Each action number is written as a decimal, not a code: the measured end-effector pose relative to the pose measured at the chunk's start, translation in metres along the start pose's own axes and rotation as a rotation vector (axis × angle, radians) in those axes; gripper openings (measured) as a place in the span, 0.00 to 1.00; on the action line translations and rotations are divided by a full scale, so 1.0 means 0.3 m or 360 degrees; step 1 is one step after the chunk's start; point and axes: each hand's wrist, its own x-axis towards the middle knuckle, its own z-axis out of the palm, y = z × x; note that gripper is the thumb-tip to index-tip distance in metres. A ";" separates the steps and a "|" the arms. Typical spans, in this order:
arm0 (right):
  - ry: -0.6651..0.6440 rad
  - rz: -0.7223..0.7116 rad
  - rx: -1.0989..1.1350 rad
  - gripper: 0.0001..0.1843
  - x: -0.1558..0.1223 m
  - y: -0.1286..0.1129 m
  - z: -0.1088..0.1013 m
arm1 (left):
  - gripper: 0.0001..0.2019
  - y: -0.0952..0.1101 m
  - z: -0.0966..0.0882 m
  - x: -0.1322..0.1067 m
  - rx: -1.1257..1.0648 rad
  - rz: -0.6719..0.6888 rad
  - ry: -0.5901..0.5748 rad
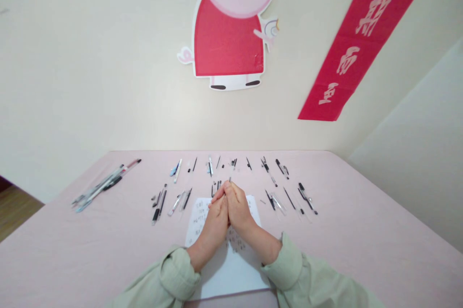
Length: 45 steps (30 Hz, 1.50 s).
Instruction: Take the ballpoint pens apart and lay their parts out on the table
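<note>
My left hand (216, 215) and my right hand (238, 209) are pressed together over a white sheet of paper (231, 264) with handwriting on it. Their fingers are closed around a thin dark pen part (229, 181) whose tip pokes out above the fingertips. Both hands sit just short of a row of taken-apart pens (289, 199) laid out on the pink tablecloth (361, 231).
A farther row of pen parts (231, 164) lies near the wall. A bundle of whole pens (103, 185) rests at the left of the table. A cartoon pig cutout (231, 23) and a red banner (361, 33) hang on the wall.
</note>
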 end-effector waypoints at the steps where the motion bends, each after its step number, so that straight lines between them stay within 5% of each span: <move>1: 0.0008 0.0002 0.0000 0.26 0.000 0.001 0.001 | 0.20 0.003 0.001 -0.001 -0.0035 -0.0015 0.0002; 9: -0.0008 0.0065 0.0081 0.26 0.028 0.021 -0.015 | 0.20 -0.016 0.000 0.003 -0.0067 -0.0064 0.0021; 17: 0.0291 0.0157 0.0645 0.24 0.111 0.007 -0.100 | 0.11 0.002 -0.007 -0.011 0.0110 0.0028 -0.0047; 39: 0.0018 0.0044 0.0362 0.22 0.085 0.021 -0.075 | 0.11 -0.002 -0.034 0.015 0.0324 0.0258 0.0027; 45: 0.0356 0.0064 0.0799 0.15 0.138 -0.060 -0.142 | 0.11 -0.021 -0.021 0.005 0.0415 0.0193 -0.0039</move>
